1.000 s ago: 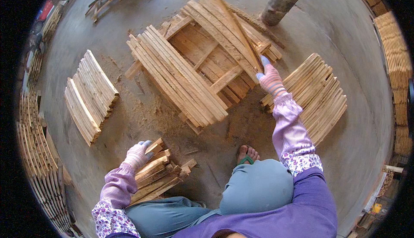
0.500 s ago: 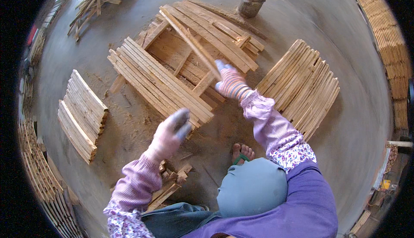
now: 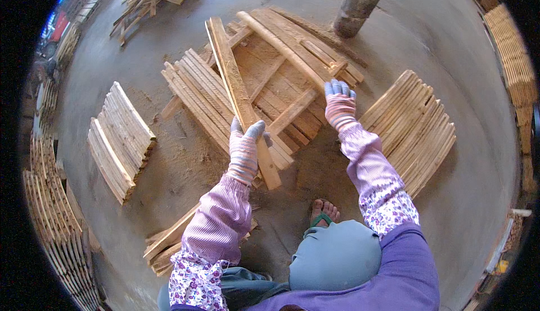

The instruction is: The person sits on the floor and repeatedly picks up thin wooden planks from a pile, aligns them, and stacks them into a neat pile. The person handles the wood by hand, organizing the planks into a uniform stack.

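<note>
Wooden strips [image 3: 238,91] now sit in the previously empty left hand [image 3: 245,148].

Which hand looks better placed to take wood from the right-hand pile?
Probably the right hand: it's nearer that pile, though at the end of a stick. The left hand is farther off, holding a plank.

Smooth grey concrete floor [image 3: 439,52], scattered brown sawdust [image 3: 181,145] mid-area. Round grey-brown pillar [image 3: 364,4], far side. Soft, diffuse light.
</note>
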Available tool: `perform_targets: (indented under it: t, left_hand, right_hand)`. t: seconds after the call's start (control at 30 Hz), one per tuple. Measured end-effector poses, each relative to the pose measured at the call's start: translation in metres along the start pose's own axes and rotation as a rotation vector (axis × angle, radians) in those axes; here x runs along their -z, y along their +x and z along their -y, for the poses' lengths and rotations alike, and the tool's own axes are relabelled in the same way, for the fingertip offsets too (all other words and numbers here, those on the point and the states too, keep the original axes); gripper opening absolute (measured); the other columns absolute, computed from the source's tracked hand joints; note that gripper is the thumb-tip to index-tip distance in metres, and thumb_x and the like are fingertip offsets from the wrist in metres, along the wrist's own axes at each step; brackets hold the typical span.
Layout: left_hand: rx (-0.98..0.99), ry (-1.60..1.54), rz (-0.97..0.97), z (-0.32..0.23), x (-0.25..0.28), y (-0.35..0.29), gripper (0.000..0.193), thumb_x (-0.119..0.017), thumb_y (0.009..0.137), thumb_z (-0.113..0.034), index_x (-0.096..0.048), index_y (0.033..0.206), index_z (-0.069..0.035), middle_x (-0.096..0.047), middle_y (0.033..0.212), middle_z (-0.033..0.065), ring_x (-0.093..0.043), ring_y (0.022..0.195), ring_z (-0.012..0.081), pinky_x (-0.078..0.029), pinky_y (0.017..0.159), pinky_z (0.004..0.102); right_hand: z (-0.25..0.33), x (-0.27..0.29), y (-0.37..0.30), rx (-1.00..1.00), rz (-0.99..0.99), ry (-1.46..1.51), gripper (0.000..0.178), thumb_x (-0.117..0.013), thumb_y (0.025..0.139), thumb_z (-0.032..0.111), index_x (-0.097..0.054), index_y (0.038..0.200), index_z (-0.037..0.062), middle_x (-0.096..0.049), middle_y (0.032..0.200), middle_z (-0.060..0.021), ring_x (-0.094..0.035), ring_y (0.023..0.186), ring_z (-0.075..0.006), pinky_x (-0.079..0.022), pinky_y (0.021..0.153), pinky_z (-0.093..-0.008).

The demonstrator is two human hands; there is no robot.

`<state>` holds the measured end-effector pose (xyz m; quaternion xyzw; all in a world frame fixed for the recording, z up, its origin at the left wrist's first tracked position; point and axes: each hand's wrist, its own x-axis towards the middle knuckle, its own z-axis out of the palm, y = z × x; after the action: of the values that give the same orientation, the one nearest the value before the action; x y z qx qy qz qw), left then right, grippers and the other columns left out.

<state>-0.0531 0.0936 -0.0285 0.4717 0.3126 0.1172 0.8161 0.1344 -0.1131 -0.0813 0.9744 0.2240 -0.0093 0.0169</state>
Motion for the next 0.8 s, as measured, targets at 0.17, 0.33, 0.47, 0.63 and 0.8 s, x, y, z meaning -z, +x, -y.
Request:
perform_targets:
  t: [0.17,0.33,0.47,0.63,0.8]
  left_hand:
    - [-0.096,-0.036,0.099,-0.030,0.039,-0.007,0.061,-0.071,0.082,-0.004,-0.043,0.135,-0.007,-0.059,0.096,0.0098,-0.068,0.075,0.0217,-0.061,0.063,0.0367]
    - [-0.143,-0.032,0.011,-0.039,0.077,-0.008,0.056,-0.075,0.086,-0.010,-0.048,0.135,-0.005,-0.064,0.098,0.0083,-0.066,0.073,0.0163,-0.058,0.059,0.0292]
    - [-0.242,0.031,-0.169,-0.027,0.093,-0.008,0.057,-0.074,0.087,-0.008,-0.047,0.138,-0.003,-0.065,0.103,0.0090,-0.065,0.073,0.0150,-0.056,0.060,0.0285]
    - [-0.290,0.088,-0.234,-0.023,0.109,-0.007,0.066,-0.076,0.086,-0.009,-0.043,0.143,-0.001,-0.065,0.106,0.0095,-0.066,0.080,0.0179,-0.058,0.067,0.0301]
    - [-0.340,0.096,-0.228,-0.024,0.109,-0.011,0.050,-0.077,0.086,-0.015,-0.054,0.129,-0.007,-0.064,0.094,0.0053,-0.064,0.068,0.0163,-0.054,0.059,0.0285]
  right_hand:
    - [-0.011,-0.014,-0.007,-0.202,0.384,1.567,0.050,-0.052,0.081,0.004,-0.060,0.130,0.0018,-0.070,0.108,-0.0146,-0.069,0.092,-0.0259,-0.056,0.075,-0.0365]
    - [-0.001,-0.023,-0.022,-0.169,0.613,1.936,0.057,-0.052,0.080,0.003,-0.052,0.138,-0.0022,-0.066,0.114,-0.0114,-0.068,0.088,-0.0181,-0.057,0.075,-0.0306]
    - [0.035,-0.034,-0.048,-0.085,0.551,1.785,0.061,-0.054,0.077,0.004,-0.053,0.138,0.0002,-0.066,0.112,-0.0088,-0.066,0.090,-0.0167,-0.056,0.083,-0.0306]
    - [0.069,-0.034,-0.062,0.175,0.586,1.176,0.039,-0.059,0.102,0.023,-0.059,0.134,0.0008,-0.066,0.128,-0.0116,-0.059,0.120,-0.0199,-0.043,0.105,-0.0321]
    - [0.025,-0.016,-0.021,0.139,-0.053,0.305,0.053,-0.073,0.086,0.028,-0.058,0.134,0.0127,-0.058,0.133,-0.0182,-0.055,0.124,-0.0329,-0.044,0.107,-0.0419]
